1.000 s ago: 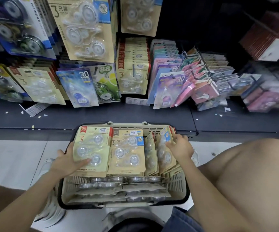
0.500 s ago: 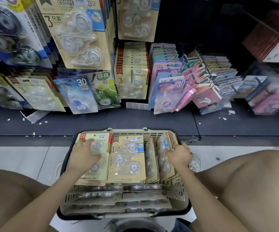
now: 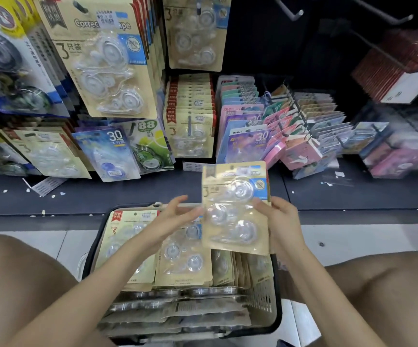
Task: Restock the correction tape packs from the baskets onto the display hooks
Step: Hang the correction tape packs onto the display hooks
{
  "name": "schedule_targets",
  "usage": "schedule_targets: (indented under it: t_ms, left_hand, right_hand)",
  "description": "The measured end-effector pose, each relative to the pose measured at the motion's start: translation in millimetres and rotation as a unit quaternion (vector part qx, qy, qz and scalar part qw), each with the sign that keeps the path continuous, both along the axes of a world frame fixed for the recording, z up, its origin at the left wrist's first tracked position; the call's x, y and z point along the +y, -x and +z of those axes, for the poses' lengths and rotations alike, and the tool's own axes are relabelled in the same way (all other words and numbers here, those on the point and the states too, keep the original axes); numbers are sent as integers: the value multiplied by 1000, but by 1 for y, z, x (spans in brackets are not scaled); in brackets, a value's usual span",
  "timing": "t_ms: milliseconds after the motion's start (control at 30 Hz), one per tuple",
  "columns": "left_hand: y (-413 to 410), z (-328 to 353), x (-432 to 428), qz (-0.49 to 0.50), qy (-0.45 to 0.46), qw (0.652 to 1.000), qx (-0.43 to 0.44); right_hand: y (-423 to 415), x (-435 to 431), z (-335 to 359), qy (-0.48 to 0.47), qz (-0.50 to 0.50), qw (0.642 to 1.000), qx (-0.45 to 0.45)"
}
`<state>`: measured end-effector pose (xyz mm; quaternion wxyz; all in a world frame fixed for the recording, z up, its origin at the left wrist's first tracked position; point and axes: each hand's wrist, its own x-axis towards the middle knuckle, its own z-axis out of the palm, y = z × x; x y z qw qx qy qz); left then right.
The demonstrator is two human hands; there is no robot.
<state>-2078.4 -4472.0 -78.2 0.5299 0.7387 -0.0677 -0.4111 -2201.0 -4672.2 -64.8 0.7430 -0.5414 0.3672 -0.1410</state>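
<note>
Right hand (image 3: 281, 219) grips a correction tape pack (image 3: 235, 209) by its right edge, thumb on the front, holding it upright above the basket (image 3: 276, 309). Left hand (image 3: 177, 216) is open with fingers spread, just beside the pack's left edge; motion blur hides whether it touches. More packs (image 3: 185, 259) fill the basket. Beyond it, the dark shelf (image 3: 152, 194) carries hanging packs (image 3: 190, 131) in rows.

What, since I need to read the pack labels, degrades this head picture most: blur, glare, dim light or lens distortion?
Head view: motion blur smears the lifted beige three-reel blister pack and the left hand; the right hand gripping it looks sharper; wide-angle distortion leans the blue-carded packs at far left; the black backboard at upper right is underlit; the hanging beige pack at upper left reads clearly.
</note>
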Motion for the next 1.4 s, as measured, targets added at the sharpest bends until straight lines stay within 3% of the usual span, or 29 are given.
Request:
schedule_targets:
  t_ms: [100, 200, 267, 333, 433, 533, 633, 900, 1100, 1233, 1400]
  left_hand:
    - [-4, 6, 0, 70, 60, 989, 113]
    - [-11, 12, 5, 151, 97, 977, 115]
    - [-15, 15, 14, 184, 98, 976, 59]
    - [-20, 16, 26, 183, 51, 981, -35]
    - [-27, 17, 42, 166, -41, 973, -157]
    - [-29, 27, 51, 132, -130, 947, -262]
    - [-31, 35, 56, 112, -179, 921, -327]
    - [-35, 57, 61, 97, -178, 906, -370]
    - [-32, 67, 72, 105, -166, 909, -368]
    - [-29, 78, 78, 113, -142, 908, -378]
    - [-33, 111, 72, 172, -62, 903, -389]
  right_hand:
    - [-22, 26, 6, -119, 54, 991, -11]
    - [-42, 42, -4, -147, 127, 981, -5]
    - [-50, 46, -13, -88, 176, 980, 41]
    - [-56, 48, -33, 47, 208, 969, 126]
    - [-61, 51, -76, 251, 283, 888, 261]
    - [-63, 64, -104, 304, 328, 833, 327]
    - [-64, 82, -112, 360, 314, 813, 332]
    - [-76, 92, -129, 340, 291, 818, 360]
    - [-72, 83, -122, 231, 259, 901, 260]
    - [-69, 64, -81, 138, 183, 966, 120]
    - [-75, 21, 13, 294, 87, 952, 6]
